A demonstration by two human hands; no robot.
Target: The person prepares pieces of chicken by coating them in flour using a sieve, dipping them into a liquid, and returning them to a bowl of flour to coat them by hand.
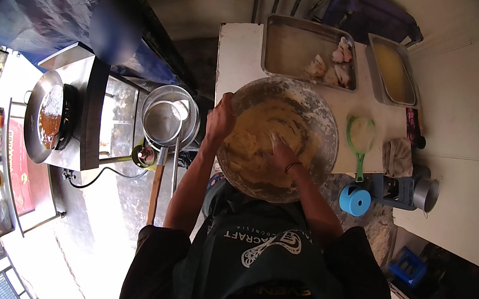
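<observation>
A wide metal bowl (pixel 327 130) leans over the near edge of a white table, its inner wall dusted with flour. Yellowish flour or batter mix (pixel 248 151) covers the bottom. My left hand (pixel 222 117) grips the bowl's left rim. Inside the bowl, my right hand (pixel 282 153) has its fingertips in the mix; whether it holds any is unclear. Behind the bowl lies a metal tray (pixel 290 46) with several pieces of raw chicken (pixel 341 74) at its right end. A green-rimmed strainer with a handle (pixel 362 134) rests right of the bowl.
At the back right stands a metal pan with yellow contents (pixel 392 72). A folded cloth (pixel 397 157), a light blue plastic container (pixel 355 200) and a metal pot (pixel 426 194) are at the right. Leftward are wire strainers (pixel 165 118) and a wok of bubbling oil (pixel 37 121) on a stove.
</observation>
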